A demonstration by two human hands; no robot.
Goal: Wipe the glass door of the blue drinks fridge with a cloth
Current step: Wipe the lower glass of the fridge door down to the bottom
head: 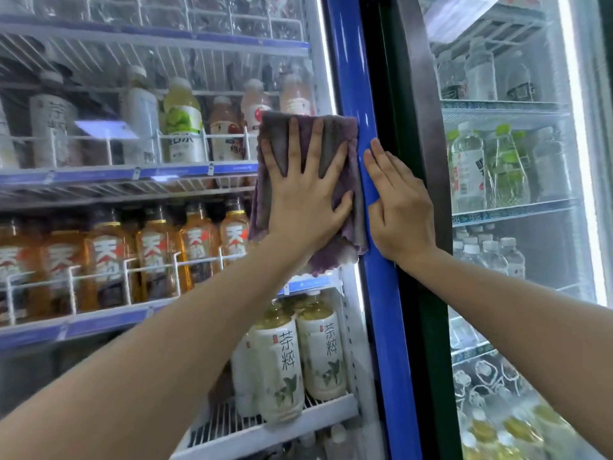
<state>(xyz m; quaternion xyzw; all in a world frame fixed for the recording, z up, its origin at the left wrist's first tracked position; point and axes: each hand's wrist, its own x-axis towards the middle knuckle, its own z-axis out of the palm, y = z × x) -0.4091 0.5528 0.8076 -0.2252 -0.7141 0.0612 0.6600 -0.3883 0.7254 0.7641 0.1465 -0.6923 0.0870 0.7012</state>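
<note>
Right now my left hand (306, 197) presses flat, fingers spread, on a nubby purple-grey cloth (335, 167), long axis vertical, against the glass door (166, 180). My right hand (398, 207) rests straight-fingered on the glossy blue frame (351, 78).

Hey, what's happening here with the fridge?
A person is cleaning the glass door of a blue drinks fridge. Their left hand presses a purple-grey cloth flat against the glass, fingers spread, close to the door's right edge. The right hand rests open on the blue door frame beside it, apparently steadying the door. Bottled drinks fill the shelves behind the glass.
</note>
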